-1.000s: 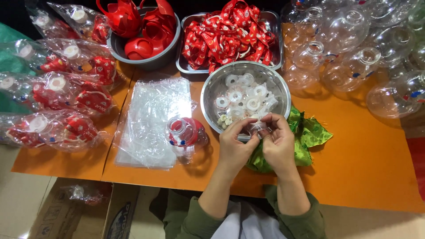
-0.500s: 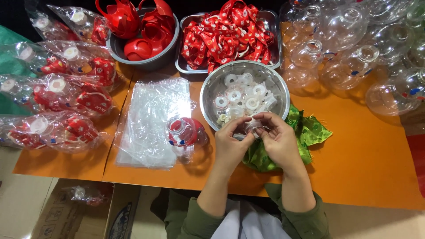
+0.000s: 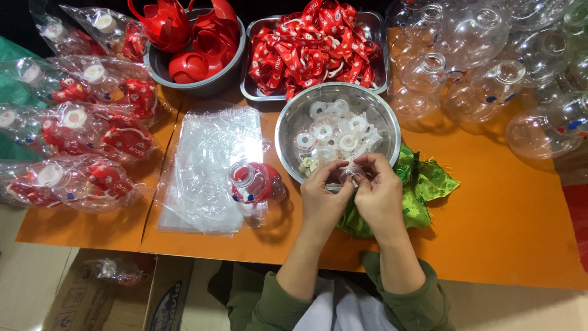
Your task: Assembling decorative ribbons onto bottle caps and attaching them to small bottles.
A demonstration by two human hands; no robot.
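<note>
At the rim of one steel bowl (image 3: 288,132), both hands' fingers (image 3: 335,175) pinch one small clear cap (image 3: 351,172).

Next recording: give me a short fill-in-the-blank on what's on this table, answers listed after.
1. Both hands, the left hand and right hand, pinch a small clear piece over the near rim of the round ____ bowl.
2. The caps in that bowl are mostly ____ in colour.
3. The clear bottle lies on a stack of clear plastic ____.
4. Under the right hand lies a crumpled ____ cloth.

Missing words: metal; white; bags; green
</note>
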